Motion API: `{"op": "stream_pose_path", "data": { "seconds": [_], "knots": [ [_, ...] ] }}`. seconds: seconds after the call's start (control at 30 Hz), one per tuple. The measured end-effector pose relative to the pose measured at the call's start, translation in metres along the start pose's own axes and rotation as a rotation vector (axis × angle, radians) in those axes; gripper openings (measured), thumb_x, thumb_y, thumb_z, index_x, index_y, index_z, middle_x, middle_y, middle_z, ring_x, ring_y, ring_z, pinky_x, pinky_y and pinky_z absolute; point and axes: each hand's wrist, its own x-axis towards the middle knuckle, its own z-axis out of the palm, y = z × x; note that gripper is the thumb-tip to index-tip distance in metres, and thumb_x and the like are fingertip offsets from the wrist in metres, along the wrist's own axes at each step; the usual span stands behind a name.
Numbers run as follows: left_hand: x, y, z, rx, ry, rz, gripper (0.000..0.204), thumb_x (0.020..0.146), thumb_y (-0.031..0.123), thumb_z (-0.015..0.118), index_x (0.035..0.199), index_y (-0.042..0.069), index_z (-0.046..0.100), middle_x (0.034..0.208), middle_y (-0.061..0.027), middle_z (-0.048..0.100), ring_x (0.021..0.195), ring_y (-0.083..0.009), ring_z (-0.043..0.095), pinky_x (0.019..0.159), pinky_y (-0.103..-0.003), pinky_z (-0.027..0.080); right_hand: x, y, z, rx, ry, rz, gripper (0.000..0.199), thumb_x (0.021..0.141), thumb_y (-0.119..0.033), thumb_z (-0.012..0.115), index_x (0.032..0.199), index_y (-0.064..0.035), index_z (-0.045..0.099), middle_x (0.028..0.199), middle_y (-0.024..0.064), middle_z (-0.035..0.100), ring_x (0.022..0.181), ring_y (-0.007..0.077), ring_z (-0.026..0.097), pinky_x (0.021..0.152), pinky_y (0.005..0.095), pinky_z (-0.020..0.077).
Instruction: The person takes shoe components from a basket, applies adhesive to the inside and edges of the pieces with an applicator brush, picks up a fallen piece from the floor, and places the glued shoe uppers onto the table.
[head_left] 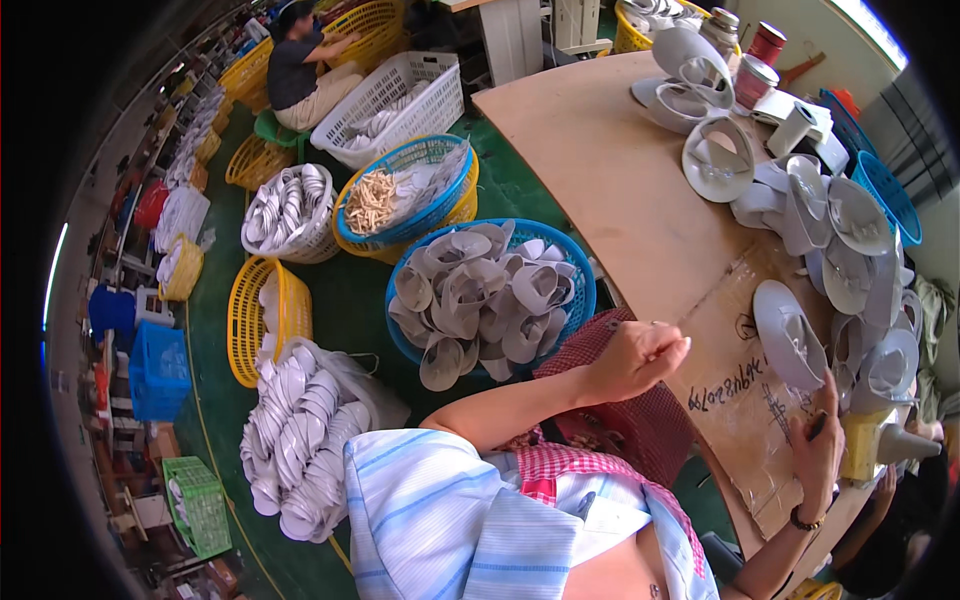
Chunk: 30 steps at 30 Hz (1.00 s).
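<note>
Grey shell lies on counter just beyond the right grip, contact unclear; that grip is half open, index finger stretched out, no hold visible. Heaped shells sit farther beyond it. Left grip, off to its left, is loosely curled, can't tell if holding anything; blue basket left of that.

- The pale grey piece was a smooth oval shell, with a curved inner part that rose on its right side.
- It lay slightly tilted on the cardboard which covered a part of the surface.
- It stood just beside the heap of similar pieces, on their left.
- The right hand had its forefinger at the lower edge of this piece; whether they touched was not clear.
</note>
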Motion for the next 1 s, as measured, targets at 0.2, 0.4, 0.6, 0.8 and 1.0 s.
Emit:
{"op": "stream_pose_path", "data": {
  "seconds": [0.2,0.4,0.6,0.8,1.0],
  "knots": [
    [-0.067,-0.053,-0.09,0.019,0.038,-0.427,0.031,0.096,0.027,0.053,0.079,0.003,0.06,0.059,-0.0115,0.06,0.054,-0.0252,0.063,0.051,-0.034,0.047,0.065,-0.099,0.0,0.062,0.195,-0.373,0.052,0.078,0.001,0.058,0.129,-0.0083,0.051,0.082,0.0055,0.047,0.075,0.0176,0.046,0.076,0.0304,0.0414],
    [-0.119,-0.082,-0.115,0.212,0.139,-0.475,0.02,0.092,0.021,0.059,0.101,0.004,0.061,0.073,-0.0164,0.067,0.067,-0.0315,0.067,0.059,-0.037,0.051,0.148,-0.225,0.066,-0.021,0.119,-0.767,0.031,0.081,-0.002,0.064,0.111,-0.0055,0.06,0.097,0.0119,0.058,0.087,0.0268,0.056,0.079,0.0367,0.0463],
    [-0.123,-0.132,-0.129,0.189,0.167,-0.514,0.02,0.091,0.016,0.06,0.105,0.004,0.062,0.072,-0.0157,0.066,0.063,-0.029,0.066,0.058,-0.036,0.049,0.221,-0.3,0.15,0.089,0.207,-1.096,0.017,0.079,-0.004,0.073,0.095,-0.0079,0.066,0.109,0.0075,0.06,0.09,0.0256,0.065,0.07,0.0352,0.0553],
    [-0.082,-0.192,-0.151,0.172,0.156,-0.574,0.019,0.091,0.018,0.057,0.105,0.006,0.061,0.073,-0.017,0.064,0.061,-0.031,0.063,0.057,-0.04,0.047,0.31,-0.372,0.25,0.184,0.21,-1.099,0.026,0.086,-0.008,0.067,0.111,-0.0106,0.058,0.118,0.0124,0.047,0.095,0.034,0.06,0.074,0.0414,0.0538],
    [-0.045,-0.312,-0.166,0.165,0.356,-0.655,0.019,0.088,0.014,0.057,0.106,0.008,0.058,0.077,-0.014,0.066,0.067,-0.0328,0.065,0.059,-0.044,0.048,0.371,-0.425,0.295,0.211,0.202,-1.007,0.033,0.09,-0.013,0.062,0.121,-0.0068,0.052,0.125,0.0181,0.045,0.107,0.0383,0.054,0.092,0.0409,0.0465]
  ]
}}
